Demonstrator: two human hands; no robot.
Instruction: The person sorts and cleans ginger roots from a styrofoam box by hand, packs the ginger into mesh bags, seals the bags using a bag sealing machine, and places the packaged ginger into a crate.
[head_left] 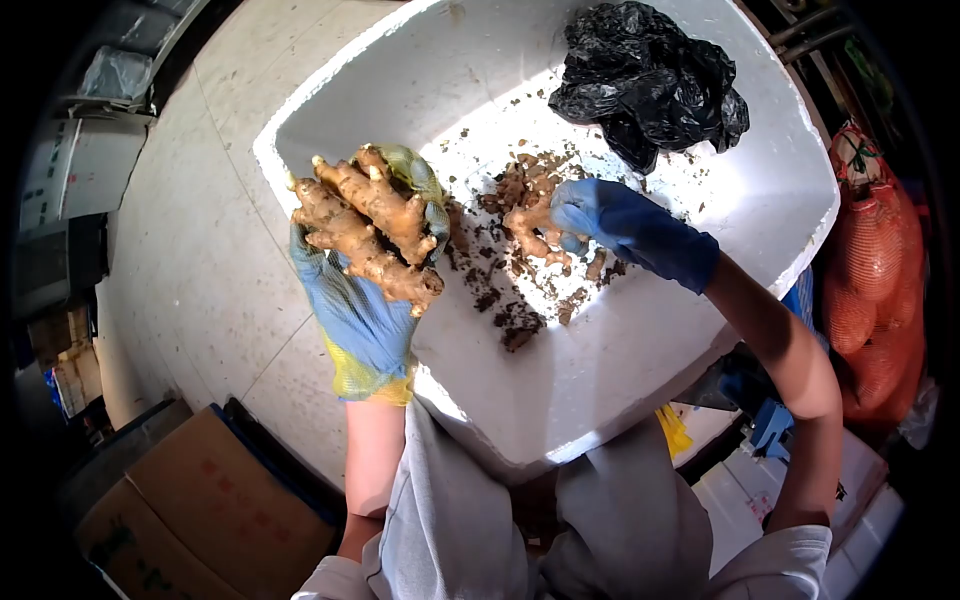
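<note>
My left hand [360,310], in a blue glove with yellow netting over it, is wrapped around large knobbly ginger roots [370,225] above the left rim of a white foam box [520,400]. Over the box's floor my right hand [610,222], in a blue glove, pinches a smaller piece of ginger [535,228]. Its fingertips partly hide that piece. Beneath it, brown ginger scraps and dark soil crumbs [520,325] lie scattered across the sunlit bottom.
A crumpled black plastic bag [650,80] sits in the box's far right corner. To the right hangs a red mesh sack [870,270] of round produce. Flattened cardboard [210,510] lies at lower left, and pale floor tiles [220,250] extend along the left.
</note>
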